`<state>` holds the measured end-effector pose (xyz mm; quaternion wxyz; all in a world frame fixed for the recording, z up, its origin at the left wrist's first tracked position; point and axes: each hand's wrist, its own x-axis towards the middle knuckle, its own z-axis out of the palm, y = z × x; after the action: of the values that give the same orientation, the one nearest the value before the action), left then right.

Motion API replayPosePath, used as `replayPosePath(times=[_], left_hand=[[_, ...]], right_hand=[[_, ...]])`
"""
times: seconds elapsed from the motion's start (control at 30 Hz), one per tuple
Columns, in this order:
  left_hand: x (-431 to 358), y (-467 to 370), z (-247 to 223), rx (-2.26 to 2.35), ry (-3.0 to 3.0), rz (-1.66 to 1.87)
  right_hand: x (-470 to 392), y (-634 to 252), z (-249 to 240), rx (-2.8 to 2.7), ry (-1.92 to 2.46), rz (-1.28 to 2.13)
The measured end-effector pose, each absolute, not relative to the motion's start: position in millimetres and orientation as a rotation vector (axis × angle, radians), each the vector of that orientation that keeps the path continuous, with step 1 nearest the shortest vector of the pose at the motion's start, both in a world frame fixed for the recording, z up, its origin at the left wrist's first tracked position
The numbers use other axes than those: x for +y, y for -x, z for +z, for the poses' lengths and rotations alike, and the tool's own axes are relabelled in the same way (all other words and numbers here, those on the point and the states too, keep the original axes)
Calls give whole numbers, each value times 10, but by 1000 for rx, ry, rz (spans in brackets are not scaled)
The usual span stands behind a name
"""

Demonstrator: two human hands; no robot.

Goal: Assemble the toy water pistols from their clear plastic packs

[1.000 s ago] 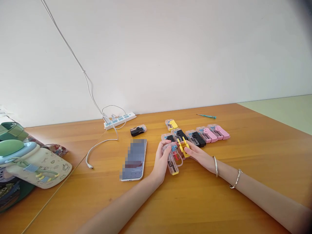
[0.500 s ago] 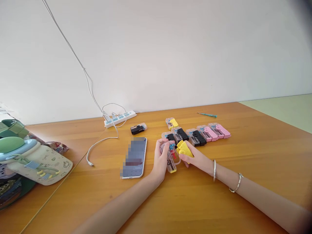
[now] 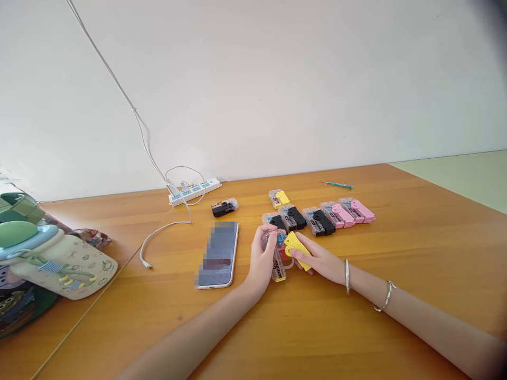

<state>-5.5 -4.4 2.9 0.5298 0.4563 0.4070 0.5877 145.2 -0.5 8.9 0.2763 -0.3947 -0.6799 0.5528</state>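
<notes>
- You get bright, soft light on the wall (image 3: 253, 105), whitest toward its lower left.
- Your tabletop (image 3: 336, 322) carries a faint sheen.
- Your upper right corner darkens and blurs.
- Pixelation covers part of your phone (image 3: 219, 253).

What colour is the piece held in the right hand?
Yellow; the piece in the right hand shows best in the head view.

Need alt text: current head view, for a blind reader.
A person's left hand holds a clear plastic gadget; the right hand holds a yellow plastic part beside it. Beyond, on a wooden table, lie similar gadgets in black, pink and yellow; a phone lies left.
</notes>
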Motion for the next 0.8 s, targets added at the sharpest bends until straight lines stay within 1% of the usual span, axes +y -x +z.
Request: replayPosePath(times=[0.13,0.37,0.8], left_hand=[[-47,56,30,988,-1134,1392],[-68,69,44,984,-1202,1355],[-124,80,65,1066,-1453,1283]], right_hand=[[-21,-1451,97,-1942,974,1496],[-10,-1465,53,-1835,974,1548],[-26,-1466,52,-1918,855,1528]])
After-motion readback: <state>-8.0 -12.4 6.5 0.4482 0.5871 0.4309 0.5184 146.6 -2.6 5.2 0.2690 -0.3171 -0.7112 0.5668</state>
